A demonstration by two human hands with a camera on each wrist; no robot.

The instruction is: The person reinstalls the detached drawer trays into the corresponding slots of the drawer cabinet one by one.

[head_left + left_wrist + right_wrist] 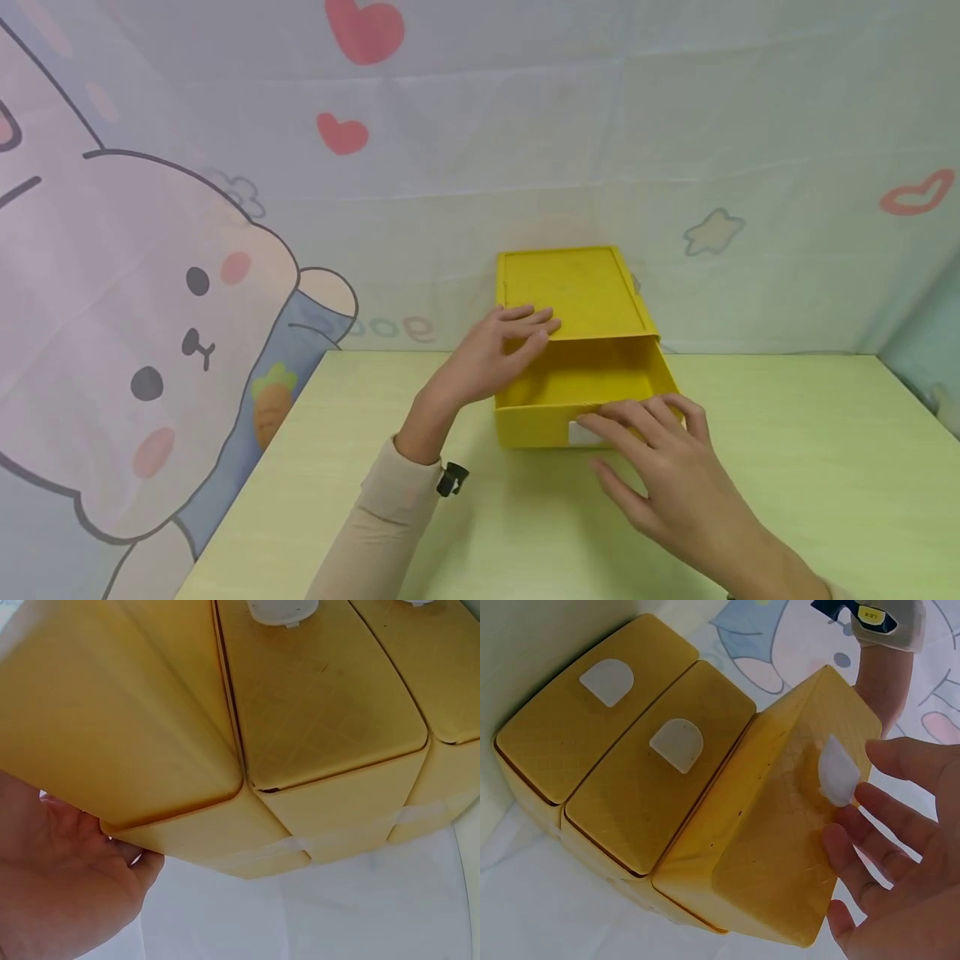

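Note:
A yellow drawer unit (573, 287) stands on the table with its top drawer (532, 429) pulled out. The inside of that drawer shows bare yellow. A white tab handle (838, 772) sits on the drawer's front. My left hand (491, 354) rests on the unit's top near its front left corner, fingers extended. In the left wrist view this hand (75, 877) lies against the unit's edge, fingers partly hidden. My right hand (675, 475) is at the drawer front, its fingertips by the top rim and the white tab, thumb apart from it.
Two lower drawers (686, 757) sit closed in the stack, each with a white tab. The pale green table (787, 467) extends on both sides of the unit. Behind it hangs a cloth backdrop (487, 150) printed with hearts and a cartoon rabbit.

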